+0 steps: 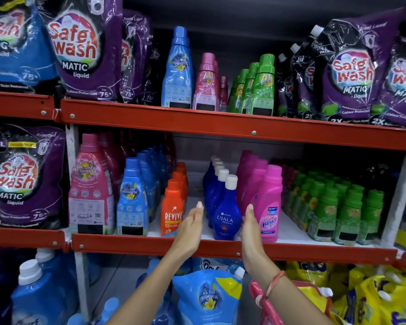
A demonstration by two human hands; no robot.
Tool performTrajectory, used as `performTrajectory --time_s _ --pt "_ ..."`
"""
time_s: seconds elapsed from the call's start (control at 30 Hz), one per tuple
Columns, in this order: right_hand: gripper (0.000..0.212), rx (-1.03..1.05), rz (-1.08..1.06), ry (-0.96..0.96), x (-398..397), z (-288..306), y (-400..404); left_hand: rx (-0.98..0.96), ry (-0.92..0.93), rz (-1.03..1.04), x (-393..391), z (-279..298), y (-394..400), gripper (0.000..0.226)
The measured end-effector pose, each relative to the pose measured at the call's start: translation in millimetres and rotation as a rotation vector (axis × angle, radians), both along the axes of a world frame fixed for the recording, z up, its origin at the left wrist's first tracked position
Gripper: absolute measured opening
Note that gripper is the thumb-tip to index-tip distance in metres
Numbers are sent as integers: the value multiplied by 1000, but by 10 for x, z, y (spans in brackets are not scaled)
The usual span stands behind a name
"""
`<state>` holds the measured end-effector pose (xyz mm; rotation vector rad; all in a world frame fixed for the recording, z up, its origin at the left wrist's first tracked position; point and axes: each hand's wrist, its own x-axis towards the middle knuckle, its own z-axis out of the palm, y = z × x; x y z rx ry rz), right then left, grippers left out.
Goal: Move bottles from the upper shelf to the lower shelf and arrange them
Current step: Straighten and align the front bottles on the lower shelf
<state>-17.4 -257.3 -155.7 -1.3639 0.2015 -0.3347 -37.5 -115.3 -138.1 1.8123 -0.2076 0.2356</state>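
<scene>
Dark blue bottle (226, 215) upright at front edge of lower shelf (220, 248), heading its row, long axis vertical. It stands between your hands: right hand (250, 225) open, palm just beside its right flank, nearer; left hand (192, 227) open, slightly apart, near orange bottle (172, 216). Pink bottle (268, 207) just behind right hand. More bottles wait on upper shelf (220, 124).

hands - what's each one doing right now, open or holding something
Left hand: open, palm toward the Ujala bottle, holding nothing.
Right hand: open, fingers against the Ujala bottle's side, not gripping it.
</scene>
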Motion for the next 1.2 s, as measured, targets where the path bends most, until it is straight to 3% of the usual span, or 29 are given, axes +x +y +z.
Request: performTrajectory --time_s 0.03,0.1,0.2,0.27,0.43,0.6,0.77,0.93,1.0,1.07,1.13,1.2 --pt "110 44 51 30 30 0 -13 -7 40 -20 18 17 -58 68" --pt "113 118 122 64 55 29 -25 -46 125 -44 28 71 -170 82" --pt "89 121 190 62 -39 126 -16 -140 208 -113 127 45 -256 126" --pt "76 110 227 49 -79 163 -45 -150 212 -159 187 -28 -267 140" --pt "72 29 318 50 -120 211 -123 -176 183 -189 61 -3 -252 112" --pt "70 5 360 49 -98 227 -135 -160 180 -184 77 -20 -211 122" --pt "69 -18 400 35 -90 213 -148 -144 181 -175 81 2 -215 90" --pt "70 -45 373 29 -99 198 -147 -177 188 -167 71 11 -203 81" --pt "76 -122 325 55 -114 202 -143 -152 198 -137 78 -16 -207 92" --pt "76 -270 220 65 -125 216 -178 -65 105 -41 67 -55 -216 93" --pt "53 -318 64 -29 -181 276 -252 -49 -74 111 -8 -45 -273 61" --pt "45 -263 -77 -160 -236 347 -379 -64 -238 241 -44 -13 -368 49"
